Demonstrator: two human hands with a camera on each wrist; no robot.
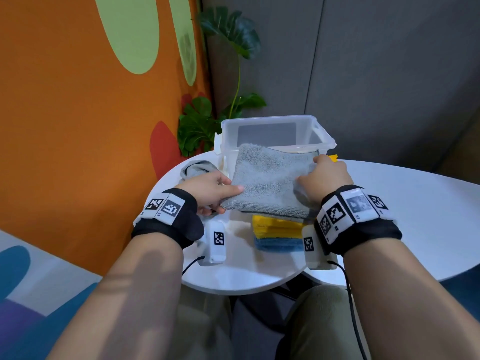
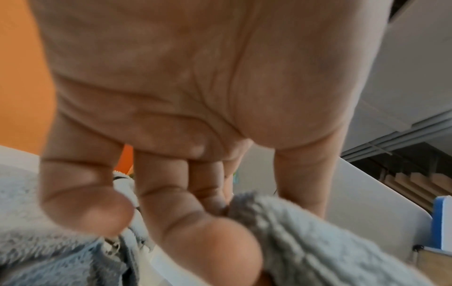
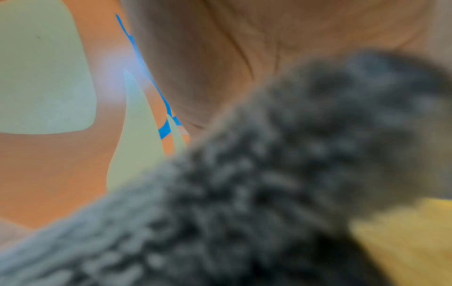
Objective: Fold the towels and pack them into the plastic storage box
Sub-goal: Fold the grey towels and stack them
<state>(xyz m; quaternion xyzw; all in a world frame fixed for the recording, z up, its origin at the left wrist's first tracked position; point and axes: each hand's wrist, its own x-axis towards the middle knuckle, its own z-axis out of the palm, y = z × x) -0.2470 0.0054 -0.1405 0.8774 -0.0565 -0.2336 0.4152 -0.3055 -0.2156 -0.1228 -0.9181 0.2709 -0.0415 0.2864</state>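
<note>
Over the folded yellow and blue towels (image 1: pixel 278 231), both hands are pinching a grey towel (image 1: pixel 270 178), left hand (image 1: pixel 211 189) at nine o'clock, right hand (image 1: pixel 326 178) at three; the storage box (image 1: pixel 272 131) at twelve is looking nearly empty, so packing is apparently still pending.

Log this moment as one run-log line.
left hand: holds grey towel | right hand: holds it | storage box: open

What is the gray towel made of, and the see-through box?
The gray towel looks like soft microfibre or terry cloth: its surface shows fuzzy little loops. The storage box seems to be smooth, cloudy plastic, since the dark wall shows through its sides.
</note>
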